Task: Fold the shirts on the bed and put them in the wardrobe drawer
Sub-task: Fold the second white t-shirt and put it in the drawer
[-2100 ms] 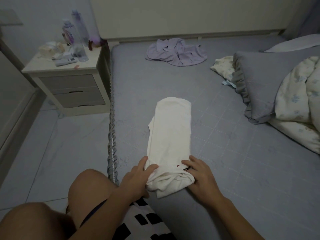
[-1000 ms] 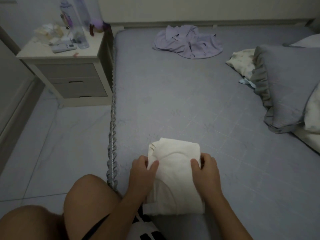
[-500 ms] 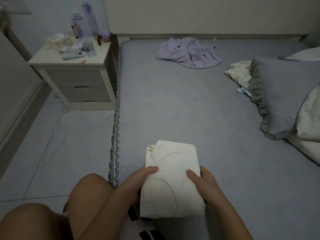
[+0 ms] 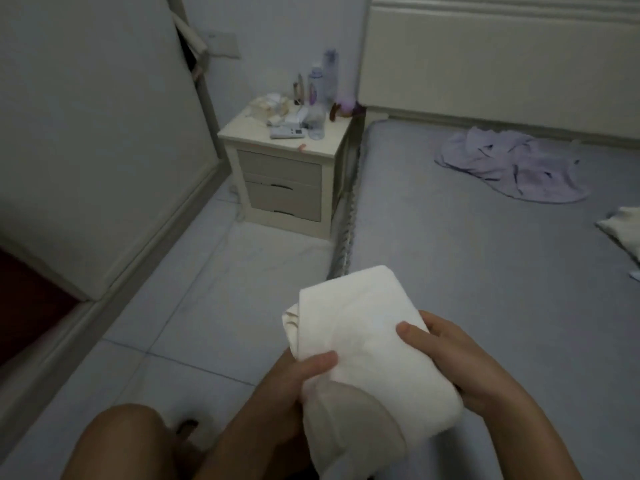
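Note:
A folded cream-white shirt (image 4: 360, 327) is lifted off the bed, held over the bed's left edge between both hands. My left hand (image 4: 301, 379) grips its near left side with the thumb on top. My right hand (image 4: 446, 355) grips the right side, thumb pressed on the cloth. A crumpled lilac shirt (image 4: 512, 164) lies unfolded at the far end of the grey bed (image 4: 485, 258). The wardrobe (image 4: 86, 140) stands on the left; no drawer of it shows.
A cream nightstand (image 4: 287, 171) with bottles and small items stands between wardrobe and bed. Pale tiled floor (image 4: 194, 289) runs between them. My bare knee (image 4: 117, 441) is low in the frame. A cream cloth corner (image 4: 623, 226) lies at the bed's right edge.
The white shirt was folded in half on the bed, then both hands lifted it. My view has turned left toward the wardrobe and floor.

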Available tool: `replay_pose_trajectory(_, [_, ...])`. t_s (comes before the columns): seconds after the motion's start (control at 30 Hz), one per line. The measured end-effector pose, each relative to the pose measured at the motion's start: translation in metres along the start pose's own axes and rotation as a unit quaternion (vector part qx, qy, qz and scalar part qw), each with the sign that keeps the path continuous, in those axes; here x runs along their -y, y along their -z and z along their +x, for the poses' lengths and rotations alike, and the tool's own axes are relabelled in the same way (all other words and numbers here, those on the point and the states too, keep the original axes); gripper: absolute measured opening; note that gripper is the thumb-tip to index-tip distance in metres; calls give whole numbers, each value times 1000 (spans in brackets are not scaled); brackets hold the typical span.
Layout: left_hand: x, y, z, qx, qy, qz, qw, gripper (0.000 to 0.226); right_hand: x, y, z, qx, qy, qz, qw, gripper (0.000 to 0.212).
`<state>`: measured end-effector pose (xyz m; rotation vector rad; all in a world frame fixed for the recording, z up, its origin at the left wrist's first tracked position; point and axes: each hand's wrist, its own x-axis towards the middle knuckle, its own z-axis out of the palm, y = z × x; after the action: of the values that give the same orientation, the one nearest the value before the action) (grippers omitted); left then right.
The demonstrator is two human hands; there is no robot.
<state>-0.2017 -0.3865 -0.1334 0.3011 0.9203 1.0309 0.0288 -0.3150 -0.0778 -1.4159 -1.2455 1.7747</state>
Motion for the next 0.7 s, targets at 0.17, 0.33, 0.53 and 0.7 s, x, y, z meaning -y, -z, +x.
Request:
replay_pose_trajectory(0.17, [-102,44,26,-138,-155,-91,974,57,47,-63,90,127,-67,80,986,49])
replay_pose_trajectory(0.33, [-233,71,27,-205,-263,-182,925,50,113,-198,174,25,-125,347,929,36])
replay_pose_trajectory(0.53, [-394,27,-109,-244,-315,-207,894,67,301,-313,157,-4,-64,199,978,34])
replay_pose_trajectory(0.7, [-490,-22,-240,-187,-287,-224,912,101,460,-335,96,43,17,58,997,40])
